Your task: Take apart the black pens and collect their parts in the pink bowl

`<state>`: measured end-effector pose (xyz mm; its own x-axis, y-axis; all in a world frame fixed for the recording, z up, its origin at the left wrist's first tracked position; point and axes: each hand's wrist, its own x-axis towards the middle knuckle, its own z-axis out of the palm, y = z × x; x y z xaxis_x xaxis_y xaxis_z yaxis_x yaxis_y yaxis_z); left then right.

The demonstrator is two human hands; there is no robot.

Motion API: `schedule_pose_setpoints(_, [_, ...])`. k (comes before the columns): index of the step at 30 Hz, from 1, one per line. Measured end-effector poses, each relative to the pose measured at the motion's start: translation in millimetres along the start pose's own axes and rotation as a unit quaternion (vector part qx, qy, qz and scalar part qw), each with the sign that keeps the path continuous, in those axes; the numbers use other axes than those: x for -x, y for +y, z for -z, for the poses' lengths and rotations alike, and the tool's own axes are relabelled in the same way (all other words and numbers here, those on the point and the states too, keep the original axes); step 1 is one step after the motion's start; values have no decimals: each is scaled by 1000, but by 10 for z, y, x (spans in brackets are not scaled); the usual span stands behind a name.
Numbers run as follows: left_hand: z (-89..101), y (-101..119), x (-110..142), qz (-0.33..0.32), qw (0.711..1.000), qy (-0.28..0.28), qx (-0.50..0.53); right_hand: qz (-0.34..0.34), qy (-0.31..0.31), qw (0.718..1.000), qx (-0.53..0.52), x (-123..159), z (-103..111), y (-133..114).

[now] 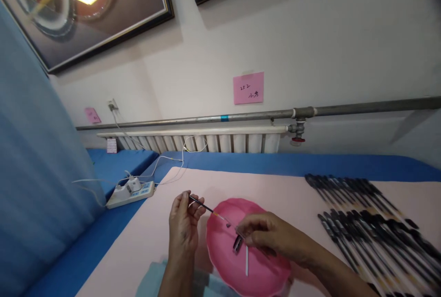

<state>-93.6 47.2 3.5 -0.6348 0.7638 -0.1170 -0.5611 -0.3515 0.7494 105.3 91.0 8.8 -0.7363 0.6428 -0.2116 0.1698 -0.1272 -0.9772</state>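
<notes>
My left hand (186, 216) pinches the dark end of a thin black-handled brush (203, 205). It slants down to the right, with an orange band and a pale section toward its tip, over a pink scalloped plate (215, 260). Above the plate, my right hand (263, 232) has its fingers closed, near the brush's tip; a small thing seems to be between the fingertips, too unclear to name. Just below those fingertips is a short, glossy dark piece (237, 244). A white stick (247, 262) lies in the plate.
Rows of dark-handled brushes (365, 228) lie at the right on the pink sheet (144, 237). Light blue cloth (151, 278) is under my left forearm. A white power strip (132, 193) with cords sits at the left, near a blue curtain (37, 159). A radiator (237, 142) lines the wall.
</notes>
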Motion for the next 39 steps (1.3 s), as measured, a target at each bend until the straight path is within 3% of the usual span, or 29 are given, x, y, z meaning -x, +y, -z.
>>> schedule_pose_setpoints(39, [35,5,-20,-15,998,-31,-45,13,-18,998,54,-7,-5,32])
